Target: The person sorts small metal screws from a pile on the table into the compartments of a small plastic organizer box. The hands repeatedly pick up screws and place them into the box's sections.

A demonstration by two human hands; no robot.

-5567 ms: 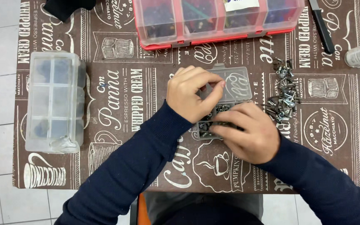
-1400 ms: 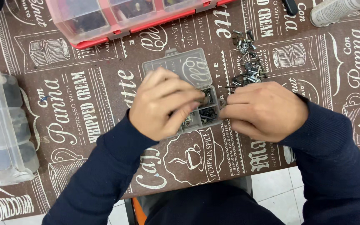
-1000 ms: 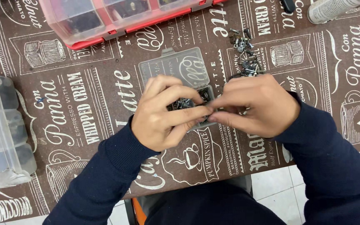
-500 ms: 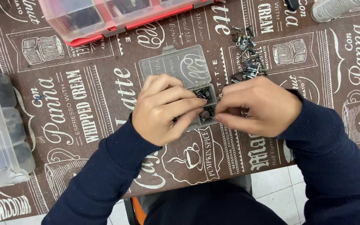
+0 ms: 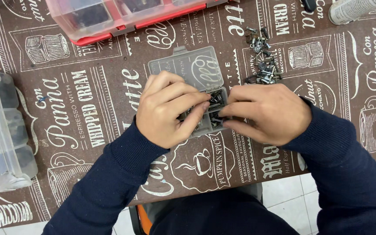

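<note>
A small clear plastic parts box (image 5: 196,72) lies open on the table, its lid flat toward the far side and its compartments filled with small dark screws. My left hand (image 5: 166,109) covers the box's left half, fingers curled on its rim and contents. My right hand (image 5: 266,113) is at the box's right edge, thumb and fingers pinched at the screws; what is between the fingertips is too small to tell. A loose pile of metal screws (image 5: 262,56) lies just beyond my right hand.
A red organiser case with a clear lid (image 5: 122,17) lies along the far edge. A larger clear compartment box (image 5: 1,130) sits at the left edge. A white cylinder (image 5: 353,8) lies at the far right. A brown printed cloth (image 5: 66,95) covers the table; white floor tiles show below.
Both hands stay on the small box. The fingers have shifted slightly over the compartments, and the view has drifted a little since the oldest frame.
</note>
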